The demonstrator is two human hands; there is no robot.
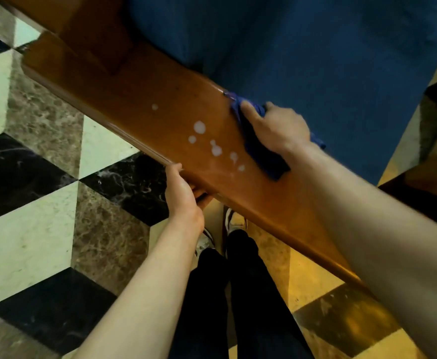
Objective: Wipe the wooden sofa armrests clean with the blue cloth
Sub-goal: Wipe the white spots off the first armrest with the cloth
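- Head view: we take the wooden armrest [176, 120] as our landmark; it runs as a broad polished plank from the far left down to the near right, with the sofa's blue seat cushion [328, 60] on its far side and the chequered marble floor [38, 193] on its near side.
- On the armrest top, about midway along, we see a scatter of white droplets [213, 143], not yet wiped.
- The blue cloth [260, 149] lies flat on the armrest, just to the right of those droplets, reaching from the far edge towards the middle of the plank.
- Our right hand [274, 128] presses down on the cloth with the palm and fingers spread flat over it, pinning it to the wood and not bunching it up.
- Our left hand [183, 195] is closed around the near edge of the armrest, thumb on top and fingers curled underneath, steadying us there.
- We judge the step in hand to be the sweep across the droplets, so we should draw the cloth leftwards along the plank with even pressure, keeping it flat so its full width takes up the liquid.
- We should overlap the strokes from far edge to near edge, then pass along the rim beside the left hand, so no streaks dry on the varnish.
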